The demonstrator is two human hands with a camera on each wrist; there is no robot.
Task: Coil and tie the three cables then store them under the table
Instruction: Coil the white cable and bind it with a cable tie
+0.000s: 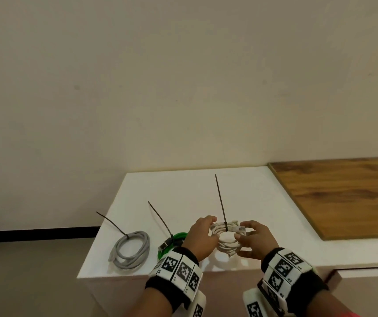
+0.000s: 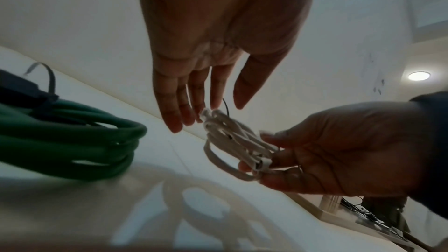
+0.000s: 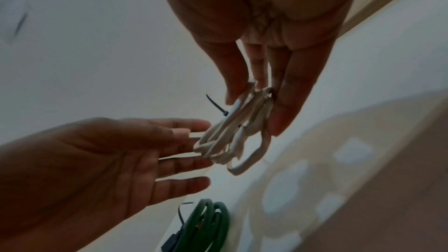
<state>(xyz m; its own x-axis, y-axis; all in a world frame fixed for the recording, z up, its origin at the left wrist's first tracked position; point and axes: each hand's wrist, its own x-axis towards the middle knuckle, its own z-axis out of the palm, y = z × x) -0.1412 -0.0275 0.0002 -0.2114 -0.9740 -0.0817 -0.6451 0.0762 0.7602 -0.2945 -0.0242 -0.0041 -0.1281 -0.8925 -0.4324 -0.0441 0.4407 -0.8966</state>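
Observation:
A white cable (image 1: 227, 239), coiled and bound by a black zip tie (image 1: 221, 202) whose tail stands up, hangs just above the white table (image 1: 183, 191). My right hand (image 1: 240, 234) pinches the coil's right side between thumb and fingers (image 3: 286, 102). My left hand (image 1: 211, 228) has straight fingers (image 2: 174, 118) whose tips touch the coil's (image 2: 232, 137) left edge. A tied grey coil (image 1: 133, 250) lies at the table's front left. The tied green coil (image 1: 172, 243) lies beside it, partly hidden behind my left wrist.
A wooden surface (image 1: 343, 197) adjoins the white table on the right. The wall stands right behind the table. Grey floor (image 1: 23, 271) drops away to the left of the table's edge. Both tied coils' zip tie tails stick up and back.

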